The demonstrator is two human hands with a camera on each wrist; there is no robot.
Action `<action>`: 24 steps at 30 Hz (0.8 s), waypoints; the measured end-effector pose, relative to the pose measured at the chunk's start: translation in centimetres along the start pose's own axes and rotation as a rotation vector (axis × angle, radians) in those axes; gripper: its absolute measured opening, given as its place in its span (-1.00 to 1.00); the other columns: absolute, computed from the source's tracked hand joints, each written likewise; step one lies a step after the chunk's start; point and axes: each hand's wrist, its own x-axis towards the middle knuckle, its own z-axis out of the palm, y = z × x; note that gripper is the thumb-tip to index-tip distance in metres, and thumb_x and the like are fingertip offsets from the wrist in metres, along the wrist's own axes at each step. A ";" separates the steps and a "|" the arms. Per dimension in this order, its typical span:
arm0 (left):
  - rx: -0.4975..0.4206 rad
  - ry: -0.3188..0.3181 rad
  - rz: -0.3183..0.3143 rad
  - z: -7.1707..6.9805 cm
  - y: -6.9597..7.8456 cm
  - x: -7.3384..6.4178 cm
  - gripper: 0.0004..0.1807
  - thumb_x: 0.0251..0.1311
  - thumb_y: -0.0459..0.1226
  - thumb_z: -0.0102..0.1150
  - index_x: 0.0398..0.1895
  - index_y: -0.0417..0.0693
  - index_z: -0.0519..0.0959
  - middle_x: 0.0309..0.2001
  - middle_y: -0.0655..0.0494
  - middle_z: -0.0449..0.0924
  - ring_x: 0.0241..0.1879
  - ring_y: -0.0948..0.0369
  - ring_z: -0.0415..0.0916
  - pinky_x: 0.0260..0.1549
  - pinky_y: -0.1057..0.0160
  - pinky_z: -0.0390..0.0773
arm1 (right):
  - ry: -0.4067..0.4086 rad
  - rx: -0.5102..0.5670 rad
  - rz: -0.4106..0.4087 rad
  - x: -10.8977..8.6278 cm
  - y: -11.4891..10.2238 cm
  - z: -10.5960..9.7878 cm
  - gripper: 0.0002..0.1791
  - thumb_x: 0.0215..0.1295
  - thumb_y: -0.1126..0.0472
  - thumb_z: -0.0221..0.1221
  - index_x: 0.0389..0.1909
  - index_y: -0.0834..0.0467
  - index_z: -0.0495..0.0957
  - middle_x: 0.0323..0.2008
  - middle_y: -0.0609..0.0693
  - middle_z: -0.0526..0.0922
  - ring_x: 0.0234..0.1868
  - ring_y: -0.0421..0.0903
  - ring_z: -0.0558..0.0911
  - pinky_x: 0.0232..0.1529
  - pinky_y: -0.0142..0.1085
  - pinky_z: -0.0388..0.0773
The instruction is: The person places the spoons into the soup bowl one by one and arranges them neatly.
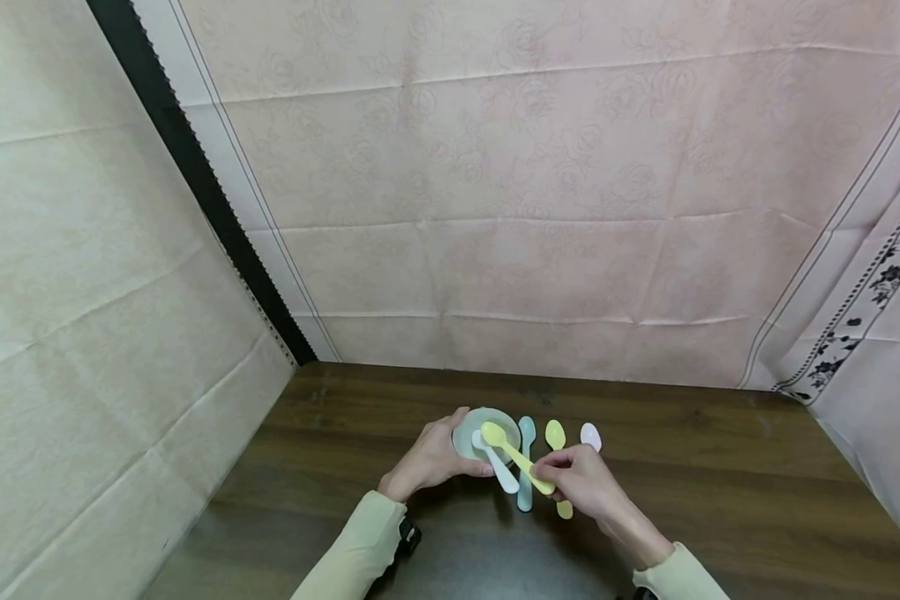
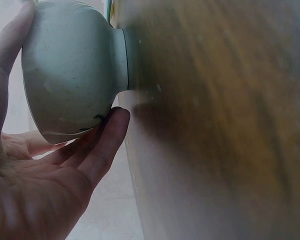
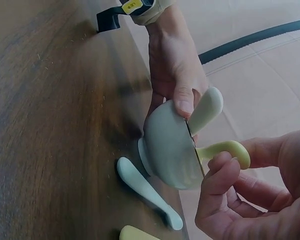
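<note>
The yellow spoon [image 1: 517, 458] is between the two hands and slants from near right to far left. Its handle end is with the right hand [image 1: 581, 479], which pinches it between thumb and fingers. Its round end is over the bowl [image 3: 167, 145], past the rim. I cannot tell if it touches the inside.

The bowl stands upright on the counter [image 1: 720, 467], left of the right hand. The left hand [image 1: 435, 454] is closer to it and holds it from the left and near sides, thumb up by the rim and fingers around the side. A pale spoon [image 1: 498, 468] leans in the bowl, its handle poking out near right, so it takes up some room there.

A blue spoon [image 1: 525, 496] lies just right of the bowl, pointing near to far, under the yellow handle. Another yellow spoon [image 1: 555, 433] and a lilac spoon [image 1: 590, 435] lie farther right, partly hidden by the right hand.
</note>
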 end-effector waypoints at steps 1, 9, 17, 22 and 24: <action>-0.001 -0.002 0.001 0.0 0.0 0.0 0.25 0.02 0.09 0.74 0.68 -0.23 0.25 0.45 -0.17 0.57 0.27 0.01 0.57 0.29 -0.14 0.60 | -0.002 -0.001 0.001 0.0 0.0 0.1 -0.79 0.40 0.30 0.35 -0.15 0.41 0.80 -0.50 -0.09 0.65 -0.50 -0.19 0.54 -0.44 -0.38 0.51; -0.005 -0.007 0.017 -0.1 -0.1 0.0 0.18 0.03 0.08 0.74 0.65 -0.14 0.32 0.32 -0.06 0.65 0.15 0.09 0.59 0.19 -0.05 0.62 | 0.017 -0.033 0.016 0.5 -0.3 1.0 -0.80 0.37 0.28 0.40 -0.16 0.38 0.82 -0.51 -0.08 0.68 -0.52 -0.18 0.55 -0.44 -0.37 0.53; -0.010 -0.006 0.009 -0.1 0.0 0.1 0.23 0.02 0.08 0.74 0.67 -0.21 0.28 0.37 -0.10 0.63 0.21 0.06 0.59 0.26 -0.09 0.60 | 0.031 -0.032 0.026 0.9 -0.6 1.4 -0.79 0.36 0.26 0.41 -0.17 0.37 0.82 -0.50 -0.06 0.70 -0.54 -0.18 0.57 -0.45 -0.37 0.54; -0.016 -0.009 0.003 -0.1 0.0 0.0 0.22 0.03 0.08 0.74 0.67 -0.21 0.28 0.37 -0.11 0.63 0.22 0.05 0.59 0.29 -0.12 0.60 | 0.025 -0.013 0.037 1.2 -0.6 1.6 -0.79 0.36 0.27 0.42 -0.17 0.38 0.81 -0.50 -0.05 0.71 -0.53 -0.19 0.59 -0.44 -0.37 0.56; -0.020 -0.008 0.001 -0.1 0.0 0.0 0.22 0.03 0.07 0.74 0.67 -0.20 0.28 0.37 -0.11 0.63 0.23 0.04 0.59 0.30 -0.13 0.59 | 0.023 -0.004 0.039 1.2 -0.6 1.7 -0.79 0.36 0.27 0.42 -0.18 0.39 0.81 -0.51 -0.06 0.70 -0.53 -0.20 0.58 -0.45 -0.38 0.55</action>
